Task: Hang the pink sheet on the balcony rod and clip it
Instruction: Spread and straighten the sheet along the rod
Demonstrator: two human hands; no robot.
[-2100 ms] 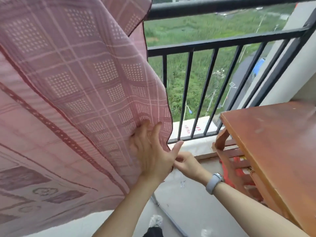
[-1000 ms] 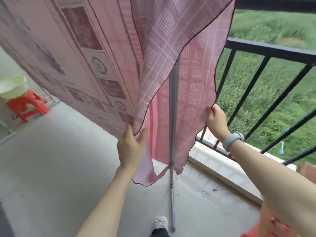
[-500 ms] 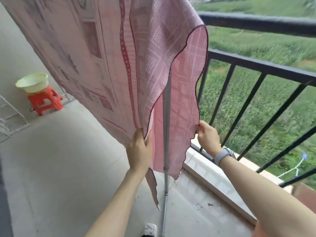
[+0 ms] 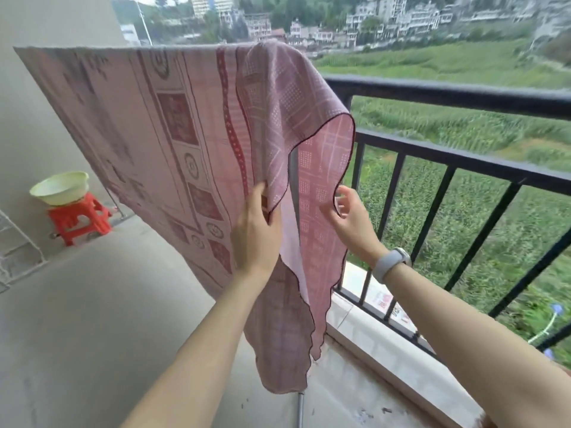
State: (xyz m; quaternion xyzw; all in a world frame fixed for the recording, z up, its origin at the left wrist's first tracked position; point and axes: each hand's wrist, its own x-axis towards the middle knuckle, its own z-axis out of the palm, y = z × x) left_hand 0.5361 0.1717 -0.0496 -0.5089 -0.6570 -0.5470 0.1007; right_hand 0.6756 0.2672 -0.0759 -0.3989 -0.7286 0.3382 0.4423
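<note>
The pink patterned sheet [image 4: 173, 131] hangs draped over a horizontal rod that its top fold hides; both halves fall toward the floor. A grey upright pole [image 4: 294, 180] of the rack shows between the two layers at the sheet's right end. My left hand [image 4: 255, 230] grips the near layer's dark-trimmed edge. My right hand [image 4: 352, 219], with a watch on its wrist, hovers beside the far layer's edge with loosely curled fingers, holding nothing. No clip is in view.
A black balcony railing [image 4: 463, 156] runs along the right, above a low tiled ledge [image 4: 401, 359]. At the left, a red plastic stool [image 4: 78, 217] carries a pale green basin [image 4: 60, 187]. Grey concrete floor [image 4: 92, 319] lies below.
My right hand has let go of the far layer's edge and pulled slightly away. My left hand keeps its grip. The view has tilted upward, showing the sheet's top fold.
</note>
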